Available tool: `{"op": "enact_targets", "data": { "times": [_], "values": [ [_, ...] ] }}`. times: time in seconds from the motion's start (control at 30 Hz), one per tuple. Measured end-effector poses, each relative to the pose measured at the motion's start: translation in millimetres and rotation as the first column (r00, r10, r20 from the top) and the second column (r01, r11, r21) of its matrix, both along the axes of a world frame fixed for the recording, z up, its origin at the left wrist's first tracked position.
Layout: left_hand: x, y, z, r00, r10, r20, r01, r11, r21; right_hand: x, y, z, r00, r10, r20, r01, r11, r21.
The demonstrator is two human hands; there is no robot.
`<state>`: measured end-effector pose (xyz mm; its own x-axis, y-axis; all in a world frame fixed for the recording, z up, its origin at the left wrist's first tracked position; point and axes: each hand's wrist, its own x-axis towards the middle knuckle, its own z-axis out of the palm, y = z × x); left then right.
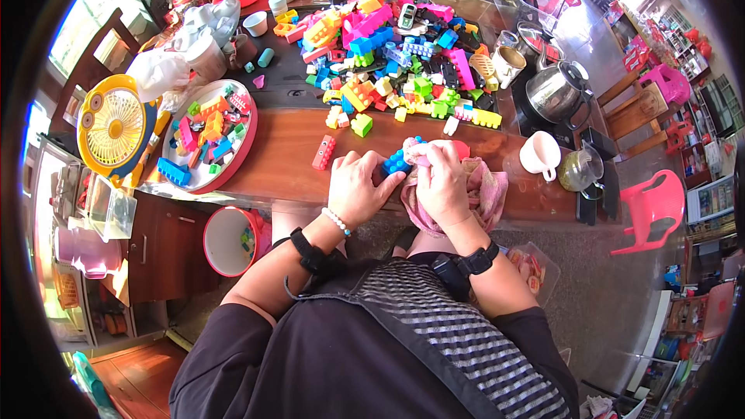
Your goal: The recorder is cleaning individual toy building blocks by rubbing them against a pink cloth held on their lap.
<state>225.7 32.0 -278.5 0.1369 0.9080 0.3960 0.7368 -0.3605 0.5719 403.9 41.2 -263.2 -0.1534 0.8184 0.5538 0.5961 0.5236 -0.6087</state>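
My left hand (362, 181) has its thumb and fingers on a blue toy building block (397, 162) near the table's front edge. With its fingers my right hand (442, 180) pinches a bunched part of a pink cloth (488, 189) against the block's studs. The rest of the cloth lies under and beside that hand, over the table edge. A red block with an eye print (323, 152) lies left of my left hand. Beyond both hands spreads a large heap of coloured blocks (372, 70). Part of a red object (461, 149) shows behind my right hand.
A round tray (247, 145) of blocks and a yellow fan (116, 128) are at left. A white bucket (224, 241) stands below. At right are a white mug (539, 154), a glass pitcher (582, 169) and a steel kettle (556, 93).
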Motion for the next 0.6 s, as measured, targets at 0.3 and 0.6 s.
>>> {"op": "enact_targets", "data": {
  "times": [0.3,0.6],
  "values": [
    [-2.4,1.2,-5.8,0.999,0.014,-0.031,-0.012,0.998,0.057,-5.9,-2.2,-4.6,0.998,0.058,0.002,-0.058,0.997,0.041],
    [-2.9,2.1,-6.9,0.999,0.024,-0.032,-0.022,0.998,0.052,-4.6,-3.7,5.7,0.993,0.118,-0.003,-0.118,0.993,0.019]
  ]
}}
